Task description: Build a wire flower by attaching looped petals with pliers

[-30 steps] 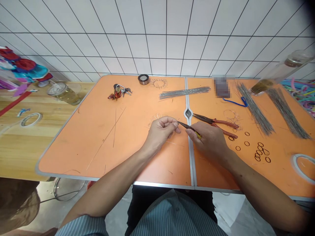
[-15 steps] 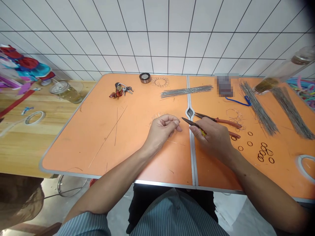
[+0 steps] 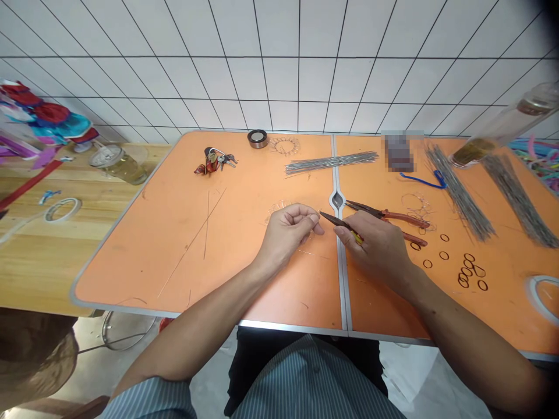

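Note:
My left hand [image 3: 287, 233] is closed in a pinch on a fine wire [image 3: 304, 251], of which only faint thin stretches show around the fingers. My right hand [image 3: 379, 237] grips needle-nose pliers [image 3: 333, 219] with a bit of yellow on the handle. Their pointed tip is at the left fingertips, and the jaws look closed. Just beyond the right hand lies a second pair of pliers [image 3: 406, 217] with red-brown handles, partly covered by that hand. Several small dark rings [image 3: 467, 269] are scattered to the right.
On the orange folding table [image 3: 131, 250] lie bundles of straight wire [image 3: 332, 162], [image 3: 458, 195], keys [image 3: 222, 158], a roll of black tape [image 3: 257, 138] and a blue bent strip [image 3: 423, 181]. A tall glass jar [image 3: 502, 128] stands at the right. A metal seam [image 3: 343, 279] crosses the tabletop.
The pliers in my right hand have shifted slightly left, bringing the tip against or very close to the left fingertips. My left hand has barely moved.

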The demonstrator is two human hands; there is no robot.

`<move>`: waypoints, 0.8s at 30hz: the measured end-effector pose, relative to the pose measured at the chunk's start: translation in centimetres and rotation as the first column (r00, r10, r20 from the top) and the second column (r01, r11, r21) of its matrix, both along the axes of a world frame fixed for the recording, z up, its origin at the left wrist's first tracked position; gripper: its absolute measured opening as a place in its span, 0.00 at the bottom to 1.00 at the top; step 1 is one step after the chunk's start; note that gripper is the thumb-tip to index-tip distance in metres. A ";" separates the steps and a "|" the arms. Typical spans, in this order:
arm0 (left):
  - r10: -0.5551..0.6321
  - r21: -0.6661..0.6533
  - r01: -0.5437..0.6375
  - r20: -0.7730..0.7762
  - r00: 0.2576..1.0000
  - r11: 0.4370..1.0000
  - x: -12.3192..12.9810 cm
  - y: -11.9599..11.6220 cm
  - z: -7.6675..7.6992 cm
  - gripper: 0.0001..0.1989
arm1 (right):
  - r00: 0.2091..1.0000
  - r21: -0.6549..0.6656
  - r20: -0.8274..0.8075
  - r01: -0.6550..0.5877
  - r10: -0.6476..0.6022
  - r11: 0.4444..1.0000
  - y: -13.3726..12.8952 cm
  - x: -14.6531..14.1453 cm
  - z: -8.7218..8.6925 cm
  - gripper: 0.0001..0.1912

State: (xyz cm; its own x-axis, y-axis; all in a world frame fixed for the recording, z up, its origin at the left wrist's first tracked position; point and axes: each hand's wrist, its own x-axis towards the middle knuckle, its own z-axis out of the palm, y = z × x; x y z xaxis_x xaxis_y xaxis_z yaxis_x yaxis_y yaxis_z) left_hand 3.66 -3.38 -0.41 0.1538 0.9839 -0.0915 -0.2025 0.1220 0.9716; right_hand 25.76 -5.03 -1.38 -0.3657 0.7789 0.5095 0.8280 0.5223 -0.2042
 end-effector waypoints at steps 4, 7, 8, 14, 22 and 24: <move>0.006 0.011 -0.006 -0.021 1.000 1.000 0.0 0.0 0.0 0.11 | 1.000 0.001 -0.008 -0.024 0.024 1.000 0.0 -0.1 0.2 0.22; 0.001 0.022 0.000 -0.036 0.999 1.000 0.0 -0.1 -0.1 0.11 | 0.999 0.000 -0.013 -0.037 0.037 0.999 0.0 -0.1 0.2 0.23; -0.001 0.027 0.002 -0.041 0.999 1.000 -0.1 -0.1 -0.1 0.11 | 0.999 0.004 -0.014 -0.040 0.040 0.999 0.0 -0.1 0.2 0.22; -0.004 0.033 0.006 -0.056 0.998 0.999 -0.2 0.0 -0.2 0.11 | 0.998 0.020 -0.024 -0.055 0.055 0.998 -0.1 -0.2 0.4 0.22; 0.007 0.043 -0.004 -0.088 0.996 0.999 0.0 -0.1 -0.2 0.10 | 0.998 -0.036 -0.044 -0.048 0.047 0.998 -0.2 -0.1 0.3 0.23; 0.002 0.057 0.003 -0.092 0.996 0.998 -0.1 -0.2 -0.2 0.10 | 0.998 -0.049 -0.043 -0.058 0.056 0.997 -0.2 0.0 0.3 0.23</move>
State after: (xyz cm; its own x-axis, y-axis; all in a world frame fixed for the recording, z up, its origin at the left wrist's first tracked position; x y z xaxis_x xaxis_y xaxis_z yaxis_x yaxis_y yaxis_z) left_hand 3.59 -3.54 -0.60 0.1475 0.9879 -0.0486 -0.1117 0.0655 0.9916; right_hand 25.75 -5.20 -1.05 -0.3895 0.7823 0.4861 0.7875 0.5566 -0.2648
